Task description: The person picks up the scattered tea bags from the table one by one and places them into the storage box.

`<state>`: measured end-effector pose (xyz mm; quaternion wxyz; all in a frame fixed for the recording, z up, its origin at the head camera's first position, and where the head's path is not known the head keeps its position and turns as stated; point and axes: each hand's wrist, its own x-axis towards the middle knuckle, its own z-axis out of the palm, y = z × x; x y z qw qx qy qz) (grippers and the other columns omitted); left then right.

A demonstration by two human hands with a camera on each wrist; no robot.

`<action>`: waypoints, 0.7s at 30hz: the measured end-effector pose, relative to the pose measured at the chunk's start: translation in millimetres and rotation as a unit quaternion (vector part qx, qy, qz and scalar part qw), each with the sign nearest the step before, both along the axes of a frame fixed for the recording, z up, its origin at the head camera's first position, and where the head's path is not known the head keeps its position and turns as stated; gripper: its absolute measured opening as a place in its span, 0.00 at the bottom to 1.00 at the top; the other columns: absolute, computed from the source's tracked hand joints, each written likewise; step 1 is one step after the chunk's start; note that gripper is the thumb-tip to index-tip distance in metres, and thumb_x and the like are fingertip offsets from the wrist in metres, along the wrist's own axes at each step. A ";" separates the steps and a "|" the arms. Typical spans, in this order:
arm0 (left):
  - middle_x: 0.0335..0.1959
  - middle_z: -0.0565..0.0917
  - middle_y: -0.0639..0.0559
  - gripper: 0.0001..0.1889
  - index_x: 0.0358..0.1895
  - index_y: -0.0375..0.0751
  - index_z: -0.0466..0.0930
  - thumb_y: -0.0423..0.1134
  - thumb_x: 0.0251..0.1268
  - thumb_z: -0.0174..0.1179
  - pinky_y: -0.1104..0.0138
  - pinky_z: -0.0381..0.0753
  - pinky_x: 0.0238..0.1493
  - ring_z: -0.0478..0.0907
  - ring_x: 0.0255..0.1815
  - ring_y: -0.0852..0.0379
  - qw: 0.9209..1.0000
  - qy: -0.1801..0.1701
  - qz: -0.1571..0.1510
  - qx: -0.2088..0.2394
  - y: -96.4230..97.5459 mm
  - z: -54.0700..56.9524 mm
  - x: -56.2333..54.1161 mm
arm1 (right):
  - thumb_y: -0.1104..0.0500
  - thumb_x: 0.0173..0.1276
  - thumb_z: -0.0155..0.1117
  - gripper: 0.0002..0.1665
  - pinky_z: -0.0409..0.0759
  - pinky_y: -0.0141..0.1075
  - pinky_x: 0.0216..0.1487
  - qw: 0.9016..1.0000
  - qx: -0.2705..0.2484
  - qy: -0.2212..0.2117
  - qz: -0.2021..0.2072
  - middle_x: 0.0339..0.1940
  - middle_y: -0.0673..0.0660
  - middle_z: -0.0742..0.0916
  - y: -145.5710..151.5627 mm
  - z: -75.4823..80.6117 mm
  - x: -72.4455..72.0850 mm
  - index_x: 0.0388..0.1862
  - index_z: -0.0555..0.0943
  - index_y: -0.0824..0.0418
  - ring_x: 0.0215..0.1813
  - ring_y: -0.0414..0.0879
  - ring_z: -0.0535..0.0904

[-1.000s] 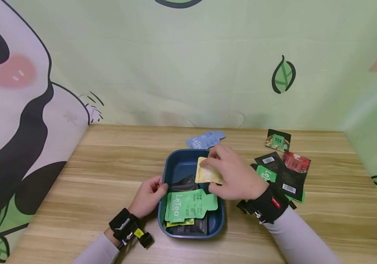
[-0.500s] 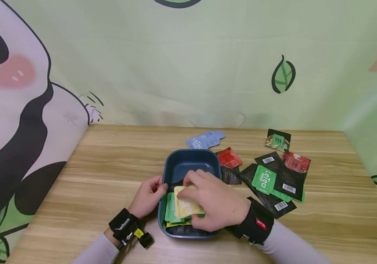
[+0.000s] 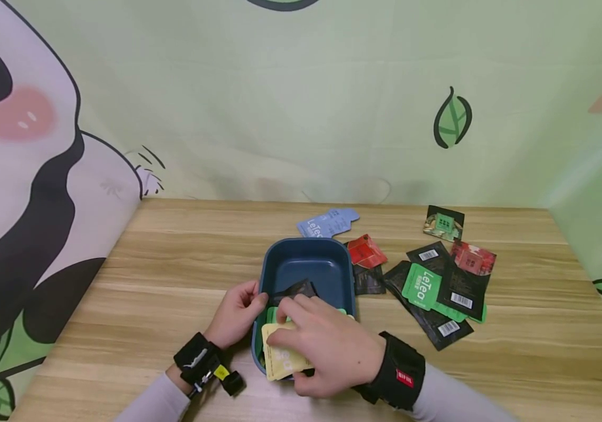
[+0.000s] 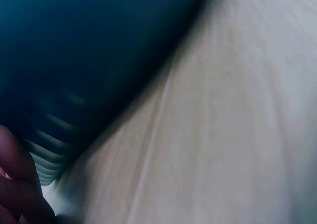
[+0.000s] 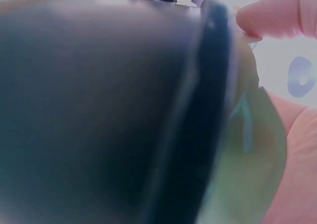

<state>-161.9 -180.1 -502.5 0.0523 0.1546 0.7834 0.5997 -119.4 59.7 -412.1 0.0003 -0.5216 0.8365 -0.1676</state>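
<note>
Holding pale-yellow flat packet (image 3: 281, 353) over near end of dark-blue rounded-rectangular container (image 3: 308, 266): right hand (image 3: 327, 351), pinching with bent fingers and thumb. Left hand (image 3: 236, 312) gripping container's left rim, fingers curled. Light-blue flat packet (image 3: 327, 224) lying behind; overlapping black-and-green packets (image 3: 421, 287) lying right.

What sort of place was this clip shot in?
Probably a small indoor recording set: a wood-grain table stands against a printed cartoon backdrop, and black bands are strapped to both wrists.

A wood-grain table (image 3: 174, 252) carries a dark-blue container (image 3: 306, 266), a light-blue packet (image 3: 327, 224) and an overlapping packet pile (image 3: 448, 287)
</note>
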 end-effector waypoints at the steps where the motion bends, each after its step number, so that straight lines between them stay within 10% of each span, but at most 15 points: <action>1: 0.18 0.68 0.58 0.14 0.26 0.38 0.69 0.30 0.74 0.53 0.74 0.62 0.23 0.65 0.20 0.67 1.000 0.000 0.000 0.000 0.0 -0.1 -0.1 | 0.45 0.55 0.73 0.31 0.74 0.38 0.54 1.000 0.000 0.002 -0.001 0.55 0.49 0.77 0.0 0.1 0.3 0.60 0.83 0.44 0.52 0.43 0.71; 21: 0.19 0.68 0.59 0.13 0.26 0.37 0.68 0.30 0.75 0.53 0.73 0.64 0.21 0.67 0.20 0.67 1.000 -0.006 -0.004 0.008 -0.8 -3.8 -1.7 | 0.23 0.58 0.67 0.54 0.63 0.61 0.77 0.998 0.035 -0.013 -0.046 0.82 0.55 0.66 9.3 5.5 -2.8 0.77 0.70 0.48 0.82 0.57 0.61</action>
